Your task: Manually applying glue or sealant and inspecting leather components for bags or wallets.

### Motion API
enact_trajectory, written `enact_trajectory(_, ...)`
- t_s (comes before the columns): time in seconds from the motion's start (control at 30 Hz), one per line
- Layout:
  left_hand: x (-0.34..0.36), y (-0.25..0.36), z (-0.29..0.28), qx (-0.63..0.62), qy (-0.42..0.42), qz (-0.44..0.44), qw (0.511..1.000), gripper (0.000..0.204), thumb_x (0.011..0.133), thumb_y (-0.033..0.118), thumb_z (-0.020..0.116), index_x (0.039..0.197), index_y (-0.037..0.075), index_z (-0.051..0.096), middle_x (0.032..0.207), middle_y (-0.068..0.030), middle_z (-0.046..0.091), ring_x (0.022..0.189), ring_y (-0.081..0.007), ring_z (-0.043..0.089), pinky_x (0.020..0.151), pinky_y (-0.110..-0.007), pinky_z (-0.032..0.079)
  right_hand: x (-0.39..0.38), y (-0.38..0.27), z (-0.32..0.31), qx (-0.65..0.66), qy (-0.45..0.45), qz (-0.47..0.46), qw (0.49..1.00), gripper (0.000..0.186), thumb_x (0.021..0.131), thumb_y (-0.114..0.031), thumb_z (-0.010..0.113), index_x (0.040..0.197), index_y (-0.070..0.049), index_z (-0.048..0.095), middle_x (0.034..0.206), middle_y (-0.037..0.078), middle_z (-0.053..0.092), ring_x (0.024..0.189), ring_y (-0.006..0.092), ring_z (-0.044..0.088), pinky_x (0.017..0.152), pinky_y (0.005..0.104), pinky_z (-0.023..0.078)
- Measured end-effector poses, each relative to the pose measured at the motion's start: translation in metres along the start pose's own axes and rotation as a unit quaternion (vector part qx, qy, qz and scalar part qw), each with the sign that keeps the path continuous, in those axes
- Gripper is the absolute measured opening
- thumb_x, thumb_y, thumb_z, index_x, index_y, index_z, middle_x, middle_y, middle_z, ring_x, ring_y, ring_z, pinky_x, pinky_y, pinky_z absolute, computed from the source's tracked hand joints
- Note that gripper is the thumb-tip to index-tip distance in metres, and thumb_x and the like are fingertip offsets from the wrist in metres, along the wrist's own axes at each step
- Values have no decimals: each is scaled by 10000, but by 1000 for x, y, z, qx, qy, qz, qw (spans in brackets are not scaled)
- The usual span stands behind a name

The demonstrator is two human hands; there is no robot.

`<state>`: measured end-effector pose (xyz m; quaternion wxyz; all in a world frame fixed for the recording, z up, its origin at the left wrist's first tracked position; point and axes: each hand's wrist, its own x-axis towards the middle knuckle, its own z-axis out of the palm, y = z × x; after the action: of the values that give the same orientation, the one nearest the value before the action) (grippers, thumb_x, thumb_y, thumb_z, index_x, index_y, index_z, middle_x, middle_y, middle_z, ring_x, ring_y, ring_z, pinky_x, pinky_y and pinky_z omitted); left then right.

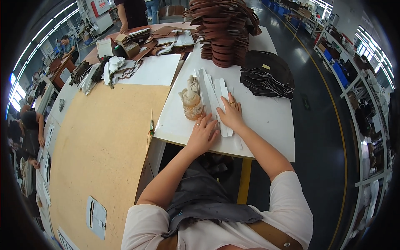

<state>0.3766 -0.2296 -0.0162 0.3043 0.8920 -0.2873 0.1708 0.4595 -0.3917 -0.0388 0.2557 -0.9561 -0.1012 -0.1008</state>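
Observation:
My left hand rests on the near part of the white table, fingers apart and slightly bent, just below a stained, glue-crusted bottle. My right hand is open. Its fingers lie over a long white strip with tapered ends, one of several placed side by side. Another pale strip stretches along the bottle's right side. Whether either hand's fingertips pinch a strip cannot be made out; nothing shows lifted off the table.
A tall stack of brown leather pieces and a lower dark stack stand farther back. To the left, a tan board holds a white cut piece and an awl-like tool. Other people work at the left; shelves line the right.

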Motion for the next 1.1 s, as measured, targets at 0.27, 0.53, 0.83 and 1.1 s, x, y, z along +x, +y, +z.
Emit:
enact_trajectory(0.27, -10, 109, -135, -430, -115, 88, 891, 193, 862, 118, 557, 1006, 9, 623, 1084, -188, 604, 1004, -307, 582, 874, -409, 450, -12, 3, -25, 169, 104, -68, 978, 405, 832, -175, 595, 1202, -56, 480, 1423, 218, 260, 1303, 364, 274, 1049, 428, 252)
enact_trajectory(0.53, -59, 158, -152, -856, -139, 193, 460, 518, 776, 141, 721, 1175, -25, 435, 1238, -192, 410, 1132, -282, 482, 911, -335, 427, -63, -112, -81, 308, -44, -221, 924, 214, 841, -16, 544, 1049, -30, 590, 1322, 166, 430, 1149, 279, 496, 979, 351, 372)
enact_trajectory(0.83, -125, 160, -218, -706, 92, 80, 698, 89, 788, 72, 696, 795, 0, 645, 934, -153, 566, 833, -261, 575, 696, -327, 462, -114, -213, 6, 417, -318, -370, 767, 146, 858, -89, 567, 992, -39, 590, 1259, 154, 479, 1059, 276, 551, 888, 339, 448)
enact_trajectory(1.1, -200, 185, -211, -602, 183, 197, 752, 171, 819, 154, 675, 845, -14, 653, 904, -166, 568, 897, -345, 582, 711, -399, 473, -69, -271, 33, 191, -82, -425, 881, 191, 855, -138, 552, 1006, -24, 586, 1102, 150, 556, 1020, 336, 531, 874, 393, 425)
